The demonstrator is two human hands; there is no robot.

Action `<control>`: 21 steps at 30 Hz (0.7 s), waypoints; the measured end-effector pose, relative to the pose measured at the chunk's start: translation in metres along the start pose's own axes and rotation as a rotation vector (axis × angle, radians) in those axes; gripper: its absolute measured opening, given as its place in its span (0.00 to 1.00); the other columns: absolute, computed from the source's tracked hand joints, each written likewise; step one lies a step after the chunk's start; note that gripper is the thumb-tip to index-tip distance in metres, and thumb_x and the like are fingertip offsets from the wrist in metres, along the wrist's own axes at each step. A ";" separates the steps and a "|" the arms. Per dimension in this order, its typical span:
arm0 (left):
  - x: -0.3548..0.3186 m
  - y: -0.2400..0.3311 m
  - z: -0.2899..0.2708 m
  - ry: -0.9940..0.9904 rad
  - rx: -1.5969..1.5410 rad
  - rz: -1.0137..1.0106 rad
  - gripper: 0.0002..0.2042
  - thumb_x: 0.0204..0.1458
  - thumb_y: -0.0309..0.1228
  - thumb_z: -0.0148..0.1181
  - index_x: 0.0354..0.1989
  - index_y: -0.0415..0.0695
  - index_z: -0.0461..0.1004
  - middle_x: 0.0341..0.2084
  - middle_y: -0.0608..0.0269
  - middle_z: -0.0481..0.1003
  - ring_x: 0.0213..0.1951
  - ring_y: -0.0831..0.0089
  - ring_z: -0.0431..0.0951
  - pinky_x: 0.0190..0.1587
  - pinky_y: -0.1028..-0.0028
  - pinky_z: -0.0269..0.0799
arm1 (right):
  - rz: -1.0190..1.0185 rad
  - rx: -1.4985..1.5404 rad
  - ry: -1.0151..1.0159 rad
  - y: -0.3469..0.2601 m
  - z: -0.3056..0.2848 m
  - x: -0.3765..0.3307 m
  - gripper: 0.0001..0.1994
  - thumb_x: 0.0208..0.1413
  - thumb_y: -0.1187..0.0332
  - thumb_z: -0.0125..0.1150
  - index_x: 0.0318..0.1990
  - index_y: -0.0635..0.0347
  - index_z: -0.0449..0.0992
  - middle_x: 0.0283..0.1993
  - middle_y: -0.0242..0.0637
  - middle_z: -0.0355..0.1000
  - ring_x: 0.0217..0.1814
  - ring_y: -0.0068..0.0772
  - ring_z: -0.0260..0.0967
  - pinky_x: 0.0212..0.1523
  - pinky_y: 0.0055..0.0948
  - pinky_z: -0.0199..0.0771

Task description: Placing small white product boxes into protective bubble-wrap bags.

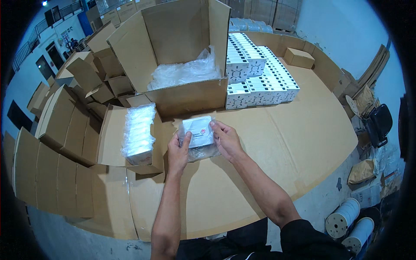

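Both hands hold a small white box with a red mark on its face, over a clear plastic bag. My left hand grips its left side, the thumb laid on the front. With thumb and fingers, my right hand pinches the upper right edge. Whether the box is inside the bag or in front of it, I cannot tell. Just left of my hands, an open carton holds a row of bubble-wrapped packs. Behind my hands, a large open carton contains a heap of clear plastic bags.
Stacked white printed boxes stand right of the large carton on the cardboard-covered table. A small brown carton sits at the far right. Brown cartons crowd the left. Cable reels lie on the floor at right.
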State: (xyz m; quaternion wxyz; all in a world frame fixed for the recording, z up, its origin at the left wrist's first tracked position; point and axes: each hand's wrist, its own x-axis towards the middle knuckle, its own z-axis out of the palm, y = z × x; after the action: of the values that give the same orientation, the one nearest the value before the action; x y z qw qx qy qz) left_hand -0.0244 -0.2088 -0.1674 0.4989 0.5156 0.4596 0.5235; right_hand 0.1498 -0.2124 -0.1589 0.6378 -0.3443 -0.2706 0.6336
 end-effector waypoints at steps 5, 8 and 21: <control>-0.001 -0.003 0.002 0.062 0.005 0.018 0.19 0.65 0.41 0.57 0.52 0.37 0.76 0.40 0.62 0.79 0.43 0.76 0.76 0.49 0.72 0.72 | 0.013 0.066 0.011 0.002 0.004 -0.002 0.17 0.68 0.67 0.56 0.58 0.70 0.73 0.51 0.38 0.77 0.49 0.25 0.74 0.53 0.28 0.76; -0.001 -0.002 0.003 0.089 -0.067 0.043 0.19 0.66 0.42 0.55 0.52 0.36 0.76 0.40 0.62 0.79 0.43 0.76 0.76 0.49 0.72 0.72 | 0.018 0.135 -0.004 -0.001 0.011 -0.005 0.18 0.68 0.66 0.56 0.58 0.69 0.74 0.53 0.39 0.77 0.52 0.27 0.74 0.57 0.29 0.74; -0.004 0.018 -0.003 0.025 -0.266 0.140 0.17 0.67 0.39 0.54 0.53 0.38 0.77 0.45 0.63 0.79 0.50 0.76 0.74 0.54 0.74 0.69 | -0.076 0.150 -0.186 -0.016 0.010 -0.010 0.16 0.67 0.65 0.57 0.56 0.66 0.76 0.56 0.38 0.76 0.58 0.29 0.71 0.63 0.32 0.68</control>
State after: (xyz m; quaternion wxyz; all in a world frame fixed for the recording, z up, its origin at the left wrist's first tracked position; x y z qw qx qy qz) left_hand -0.0286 -0.2142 -0.1499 0.5195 0.4692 0.3552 0.6195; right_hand 0.1514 -0.2213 -0.1398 0.6574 -0.2248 -0.2931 0.6568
